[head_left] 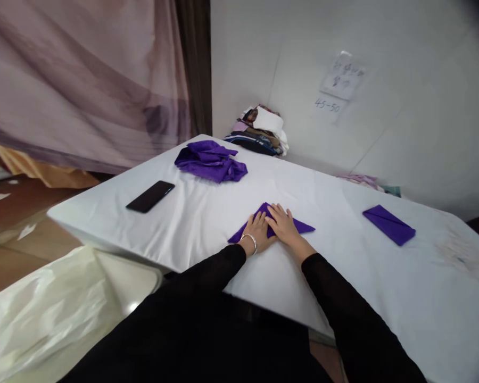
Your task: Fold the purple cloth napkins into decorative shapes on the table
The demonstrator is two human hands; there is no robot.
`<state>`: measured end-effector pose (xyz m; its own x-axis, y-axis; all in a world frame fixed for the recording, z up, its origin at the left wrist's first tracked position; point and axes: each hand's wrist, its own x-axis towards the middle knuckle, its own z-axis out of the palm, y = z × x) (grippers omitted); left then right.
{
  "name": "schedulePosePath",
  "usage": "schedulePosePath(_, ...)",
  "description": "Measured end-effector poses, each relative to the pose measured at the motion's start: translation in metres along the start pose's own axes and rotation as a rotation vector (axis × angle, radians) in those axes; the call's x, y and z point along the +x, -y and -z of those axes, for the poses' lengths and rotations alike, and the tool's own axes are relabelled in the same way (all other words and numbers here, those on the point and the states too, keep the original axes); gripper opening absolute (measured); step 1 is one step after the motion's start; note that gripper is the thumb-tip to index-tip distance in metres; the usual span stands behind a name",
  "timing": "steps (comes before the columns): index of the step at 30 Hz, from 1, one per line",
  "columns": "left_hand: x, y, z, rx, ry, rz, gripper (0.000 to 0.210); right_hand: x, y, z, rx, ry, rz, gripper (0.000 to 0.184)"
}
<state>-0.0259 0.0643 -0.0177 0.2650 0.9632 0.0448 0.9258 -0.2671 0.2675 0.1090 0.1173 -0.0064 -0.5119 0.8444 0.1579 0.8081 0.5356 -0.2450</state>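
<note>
- The purple cloth (302,226) lies on the white table cover (207,229), on the person's side, between the purple heap (211,161) and the folded purple piece (389,224).
- The left hand (258,230) lies flat on it, palm down, with its fingers close together. The right hand (282,223) lies flat too, with its fingers a bit apart. I see no pinching. The two hands are side by side, and I cannot tell if they press on each other.
- The cloth could slip or twist, I think, if one hand pushes harder than the other, because it looks smooth and so does the cover under it.
- A fold could pop open if both hands lift at once, since nothing else holds it down.
- The edges might end up crooked, because the hands hide the middle and it is hard to check them there.
- The cover has wrinkles, and one could bunch up under the cloth and leave a bump.
- The bracelet (255,242) on the left wrist could catch the cloth and tug it.
- The cloth looks like a wide, low triangle. Its top corner points away from the person, toward the wall (287,64).
- Its long way runs from side to side. The left corner sits a little nearer the person than the right corner.
</note>
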Motion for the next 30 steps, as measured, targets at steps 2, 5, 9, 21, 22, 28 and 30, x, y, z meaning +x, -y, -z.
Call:
schedulePosePath(2, 0.000, -0.001, 0.000, -0.007, 0.002, -0.009, 0.082, 0.005, 0.009, -0.009, 0.025, 0.064, -0.008, 0.052)
schedulePosePath(5, -0.003, 0.002, -0.001, -0.006, 0.012, -0.020, 0.083, 0.010, 0.006, -0.016, 0.021, 0.093, -0.047, 0.052)
schedulePosePath(9, -0.021, 0.015, 0.005, -0.011, 0.025, -0.016, 0.083, 0.012, 0.000, -0.019, 0.001, 0.099, -0.056, 0.053)
schedulePosePath(21, -0.066, 0.065, 0.025, -0.045, -0.029, 0.139, 0.056, 0.018, -0.021, -0.009, -0.117, 0.151, -0.228, 0.060)
schedulePosePath(22, -0.063, 0.067, 0.024, -0.051, -0.050, 0.131, 0.052, 0.019, -0.026, -0.008, -0.126, 0.150, -0.260, 0.060)
schedulePosePath(28, -0.037, 0.074, 0.024, -0.179, -0.202, 0.170, 0.034, 0.018, -0.030, -0.007, -0.149, 0.134, -0.388, 0.062)
schedulePosePath(30, -0.029, 0.074, 0.024, -0.236, -0.225, 0.183, 0.030, 0.017, -0.028, -0.007, -0.152, 0.130, -0.405, 0.063)
